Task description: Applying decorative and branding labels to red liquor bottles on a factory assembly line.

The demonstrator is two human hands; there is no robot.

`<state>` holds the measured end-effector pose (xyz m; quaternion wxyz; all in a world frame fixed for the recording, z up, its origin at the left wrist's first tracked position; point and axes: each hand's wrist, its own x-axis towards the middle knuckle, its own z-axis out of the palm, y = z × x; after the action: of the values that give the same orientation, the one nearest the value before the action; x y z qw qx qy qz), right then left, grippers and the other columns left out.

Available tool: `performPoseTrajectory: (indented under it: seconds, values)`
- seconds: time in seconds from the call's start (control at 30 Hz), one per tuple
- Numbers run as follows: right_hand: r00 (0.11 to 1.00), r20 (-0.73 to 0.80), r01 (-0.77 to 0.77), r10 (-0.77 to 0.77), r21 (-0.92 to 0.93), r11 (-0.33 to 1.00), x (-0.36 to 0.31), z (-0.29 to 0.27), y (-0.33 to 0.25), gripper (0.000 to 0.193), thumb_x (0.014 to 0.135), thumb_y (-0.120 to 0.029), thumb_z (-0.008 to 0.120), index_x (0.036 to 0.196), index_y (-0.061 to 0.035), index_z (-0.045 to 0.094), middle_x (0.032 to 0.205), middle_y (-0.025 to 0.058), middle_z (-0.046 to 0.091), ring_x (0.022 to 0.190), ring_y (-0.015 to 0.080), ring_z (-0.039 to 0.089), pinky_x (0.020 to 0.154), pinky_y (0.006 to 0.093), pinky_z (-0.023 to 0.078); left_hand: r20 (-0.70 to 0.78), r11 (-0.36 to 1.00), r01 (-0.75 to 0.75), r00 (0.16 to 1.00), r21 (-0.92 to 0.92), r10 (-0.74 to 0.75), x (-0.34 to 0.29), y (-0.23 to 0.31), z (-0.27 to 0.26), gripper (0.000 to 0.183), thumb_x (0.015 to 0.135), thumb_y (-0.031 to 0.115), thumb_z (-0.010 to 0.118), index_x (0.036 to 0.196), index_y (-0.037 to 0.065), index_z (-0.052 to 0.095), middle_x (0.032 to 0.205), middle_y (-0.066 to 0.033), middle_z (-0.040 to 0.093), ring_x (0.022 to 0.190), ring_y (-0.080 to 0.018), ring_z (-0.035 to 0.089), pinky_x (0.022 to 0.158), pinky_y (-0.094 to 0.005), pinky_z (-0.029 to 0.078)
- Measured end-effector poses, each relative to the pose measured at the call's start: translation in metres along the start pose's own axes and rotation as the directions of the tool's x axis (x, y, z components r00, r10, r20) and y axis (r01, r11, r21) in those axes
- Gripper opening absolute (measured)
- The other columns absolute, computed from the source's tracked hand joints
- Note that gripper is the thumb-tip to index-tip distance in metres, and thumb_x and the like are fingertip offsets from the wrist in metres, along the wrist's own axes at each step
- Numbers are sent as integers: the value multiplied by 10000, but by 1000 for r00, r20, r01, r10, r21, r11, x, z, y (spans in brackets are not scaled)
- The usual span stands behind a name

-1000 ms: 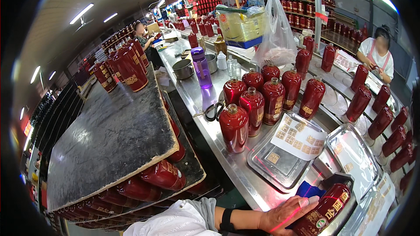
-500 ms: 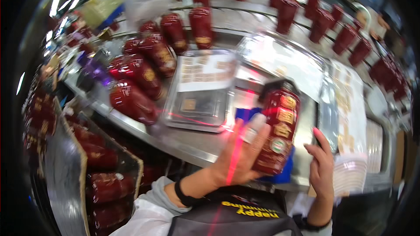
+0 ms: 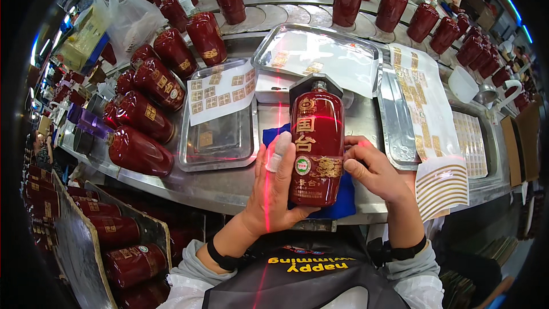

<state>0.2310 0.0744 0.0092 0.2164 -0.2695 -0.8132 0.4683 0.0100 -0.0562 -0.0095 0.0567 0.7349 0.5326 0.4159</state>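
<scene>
Red laser light streaks your left hand [image 3: 273,189] and a glossy dark-red bottle [image 3: 317,149] as long bluish-white strip lights [image 3: 512,9] glow upper right; glare gleams off a rounded silver metal tray [image 3: 338,38], and fisheye distortion curves your grey steel tabletop [image 3: 220,183].

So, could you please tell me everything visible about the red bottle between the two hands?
The red bottle looks like glossy glass, with a pale neck, gold characters and ornament, and a round green sticker. It leans back against a dark support, neck at the far end. The left hand touches one side; the right hand's contact is unclear.
</scene>
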Motion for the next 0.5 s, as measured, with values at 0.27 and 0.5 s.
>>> performPoseTrajectory:
  seconds: [0.27,0.5]
  values:
    - [999,48,-17,4,277,961,-5,-29,-42,157,940,-137,603,845,-14,576,1180,110,521,936,110,522,782,278,462,4,993,-49,999,109,48,9,8,-4,1069,702,440,802,1499,-2,243,1442,-228,424,1354,-476,347,1134,-603,98]
    - [998,-53,-27,24,-43,999,-1,-6,-2,292,975,-241,565,1059,32,628,1187,171,561,1086,263,560,888,334,463,38,997,-47,998,60,44,4,-1,1,1039,778,507,723,1498,-38,210,1471,-251,386,1384,-458,324,1136,-604,56]
